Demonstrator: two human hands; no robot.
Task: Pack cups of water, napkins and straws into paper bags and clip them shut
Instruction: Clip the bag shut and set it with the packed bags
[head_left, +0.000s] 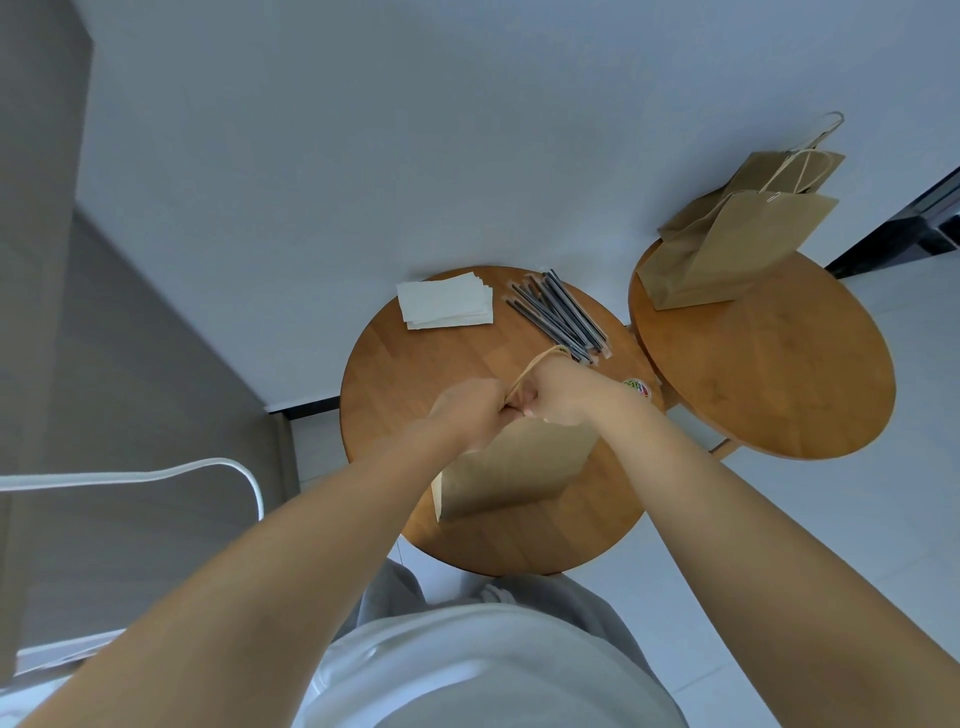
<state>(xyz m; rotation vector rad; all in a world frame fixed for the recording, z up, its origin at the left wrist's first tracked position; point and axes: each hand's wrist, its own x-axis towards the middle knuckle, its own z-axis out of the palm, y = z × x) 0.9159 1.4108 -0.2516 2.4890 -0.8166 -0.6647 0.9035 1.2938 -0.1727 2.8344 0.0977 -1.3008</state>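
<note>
Hands (511, 408) pinch paper bag (519, 475) top; no legible writing.

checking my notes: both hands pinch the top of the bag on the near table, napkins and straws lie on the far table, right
Not quite. The head view shows the napkins and straws lying on the near table, the same one as the bag that the left hand and right hand pinch.

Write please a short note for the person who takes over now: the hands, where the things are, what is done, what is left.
Left hand and right hand: both grip the top of the paper bag on the near table.
Napkins and straws lie at that table's far side.
Done: two bags stand on the right table; the front one has a clip.
Left: clip this bag; its contents are hidden.
</note>
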